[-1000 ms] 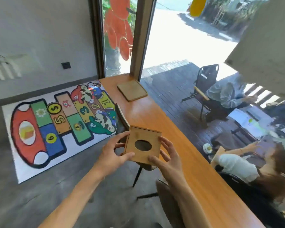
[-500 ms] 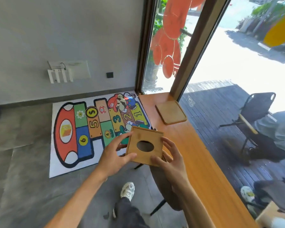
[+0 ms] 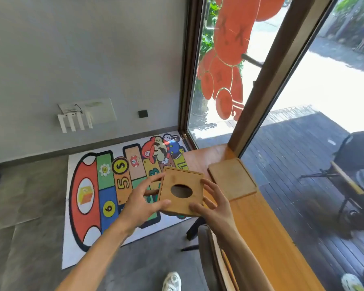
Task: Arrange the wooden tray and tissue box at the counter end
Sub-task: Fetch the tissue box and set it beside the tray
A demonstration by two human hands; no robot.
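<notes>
I hold a wooden tissue box with an oval hole in its top, in the air beside the counter's left edge. My left hand grips its left side and my right hand grips its right and front. A flat square wooden tray lies on the orange wooden counter near its far end, just right of the box. No tissue shows in the hole.
A window frame post meets the counter's far end, with glass on both sides. A chair back stands below my right arm. A colourful hopscotch mat lies on the grey floor at left. My shoe shows at the bottom.
I have walked toward the counter's far end with the box in both hands. The tray now lies much nearer, right beside the box, and the seated people outside have left the view.
</notes>
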